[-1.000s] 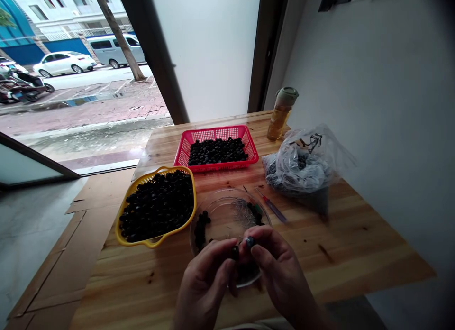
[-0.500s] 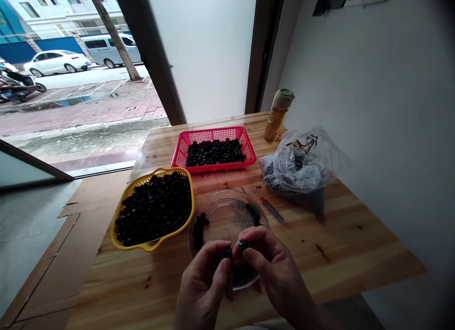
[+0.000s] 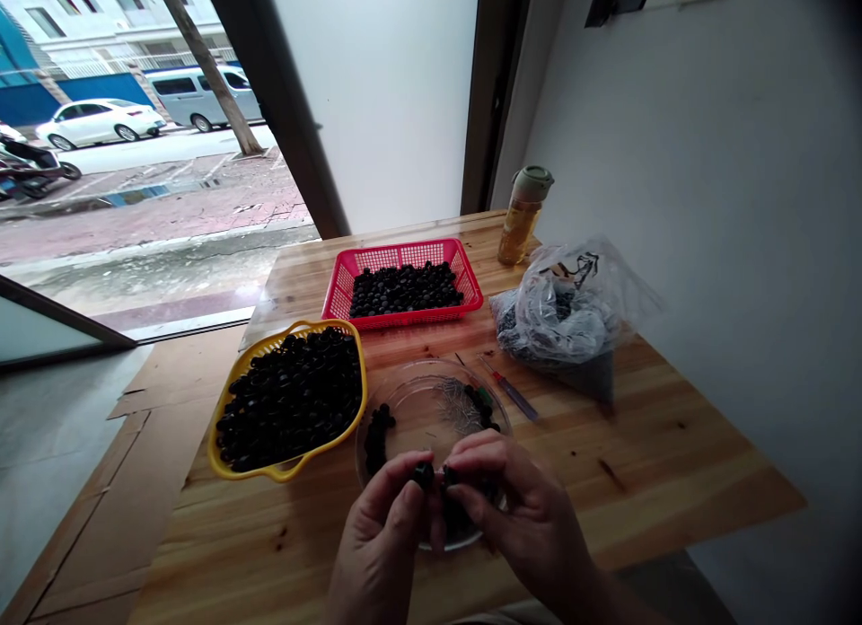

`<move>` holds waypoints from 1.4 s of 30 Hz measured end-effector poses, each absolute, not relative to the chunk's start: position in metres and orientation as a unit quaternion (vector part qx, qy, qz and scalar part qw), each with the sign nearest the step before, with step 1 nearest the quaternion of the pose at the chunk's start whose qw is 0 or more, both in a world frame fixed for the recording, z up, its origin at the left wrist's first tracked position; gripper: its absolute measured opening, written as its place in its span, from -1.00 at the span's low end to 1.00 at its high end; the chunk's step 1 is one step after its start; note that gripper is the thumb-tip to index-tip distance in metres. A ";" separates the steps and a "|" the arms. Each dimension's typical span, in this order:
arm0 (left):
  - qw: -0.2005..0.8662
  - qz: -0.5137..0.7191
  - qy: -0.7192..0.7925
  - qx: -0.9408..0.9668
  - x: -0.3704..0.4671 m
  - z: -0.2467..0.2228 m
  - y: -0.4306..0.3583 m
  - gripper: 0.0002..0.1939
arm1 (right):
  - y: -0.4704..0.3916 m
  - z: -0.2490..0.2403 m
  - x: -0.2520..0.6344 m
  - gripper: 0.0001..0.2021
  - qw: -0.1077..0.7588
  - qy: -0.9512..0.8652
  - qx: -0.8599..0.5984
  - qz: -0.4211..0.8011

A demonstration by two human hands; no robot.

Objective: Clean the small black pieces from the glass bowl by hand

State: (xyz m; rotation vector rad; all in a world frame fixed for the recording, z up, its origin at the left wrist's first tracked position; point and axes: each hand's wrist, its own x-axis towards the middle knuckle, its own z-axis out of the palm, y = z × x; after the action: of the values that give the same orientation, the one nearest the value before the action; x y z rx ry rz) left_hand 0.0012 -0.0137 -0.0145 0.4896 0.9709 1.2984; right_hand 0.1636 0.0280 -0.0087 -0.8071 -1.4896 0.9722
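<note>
Over the near part of a clear round tray (image 3: pixel 404 374), my left hand (image 3: pixel 387 522) pinches a small round black piece (image 3: pixel 423 474) between thumb and fingers. My right hand (image 3: pixel 518 508) grips another small black piece (image 3: pixel 449 477) right beside it; whether the two pieces touch is too small to tell. Inside the tray lie thin metal pins (image 3: pixel 461 408) at the back right, with black pieces (image 3: pixel 377 436) along the left side and more at the right. A part of the tray is hidden behind my hands.
A yellow basket (image 3: pixel 365 374) full of black pieces stands left of the tray, a red basket (image 3: pixel 404 321) behind it. On the right are a screwdriver (image 3: pixel 517 399), a plastic bag (image 3: pixel 566 311) and a bottle (image 3: pixel 522 221) on the wooden table (image 3: pixel 660 454).
The piece in my left hand has turned and shows a rounder face. My right hand's piece has shifted slightly left and down, and its fingers now cover more of it.
</note>
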 end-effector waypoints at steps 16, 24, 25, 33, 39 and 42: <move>0.686 0.570 0.432 0.135 0.000 -0.009 -0.008 -0.71 | 0.031 0.009 0.154 -0.83 0.555 -0.711 -0.318 0.294; 0.666 0.589 0.442 0.122 0.006 -0.002 -0.006 -0.66 | 0.029 0.009 0.153 -0.86 0.532 -0.732 -0.315 0.285; 0.663 0.592 0.443 0.120 0.006 -0.002 -0.006 -0.65 | 0.028 0.008 0.153 -0.86 0.527 -0.734 -0.316 0.287; 0.658 0.594 0.440 0.141 0.007 0.000 -0.007 -0.66 | 0.028 0.010 0.154 -0.86 0.516 -0.738 -0.312 0.304; 0.628 0.584 0.459 0.231 0.002 -0.005 -0.013 -0.75 | 0.028 0.009 0.156 -0.84 0.518 -0.727 -0.301 0.336; 0.602 0.583 0.470 0.276 -0.002 -0.010 -0.017 -0.77 | 0.029 0.005 0.159 -0.82 0.522 -0.698 -0.292 0.393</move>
State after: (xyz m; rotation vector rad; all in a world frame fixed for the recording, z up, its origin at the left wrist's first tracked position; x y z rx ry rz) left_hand -0.0017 -0.0168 -0.0098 0.6399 1.0887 1.3502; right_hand 0.1590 0.0291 0.0048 -0.6997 -1.6725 0.9404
